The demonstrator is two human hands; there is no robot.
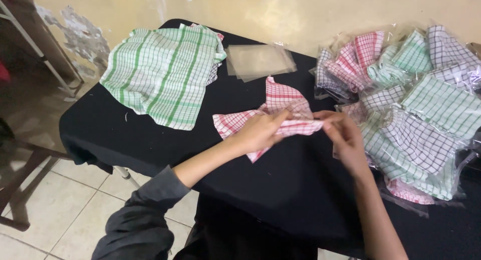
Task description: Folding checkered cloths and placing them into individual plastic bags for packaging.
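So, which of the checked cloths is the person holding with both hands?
The red-and-white checked cloth, gripped by the left hand and right hand. The green one lies flat; the others are bagged.

"What is on the black table [150,135]?"

"A red checked cloth [280,102] lies right by the fingers. Past the fingers are clear bags [260,61]. A green checked cloth [163,74] lies far to their left. Bagged cloths [421,109] are piled just to their right."
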